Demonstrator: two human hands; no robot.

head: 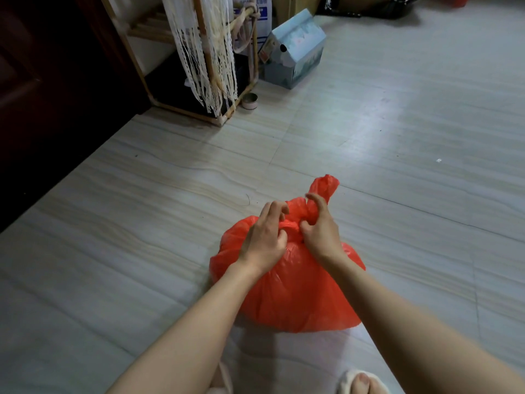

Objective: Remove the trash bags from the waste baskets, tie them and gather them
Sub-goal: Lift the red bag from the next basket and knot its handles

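You're tying red bag on floor. Left hand pinches knot, right hand pinches bag ear at 1 o'clock. Next: pull tight.

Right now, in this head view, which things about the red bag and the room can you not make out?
- Contents of the red trash bag: hidden by its opaque plastic.
- The knot: covered by the left hand and right hand, so whether it is finished is unclear.
- Print on the blue carton: too small.
- Dark items at the top edge: cut off.
- Any waste basket: none in view.
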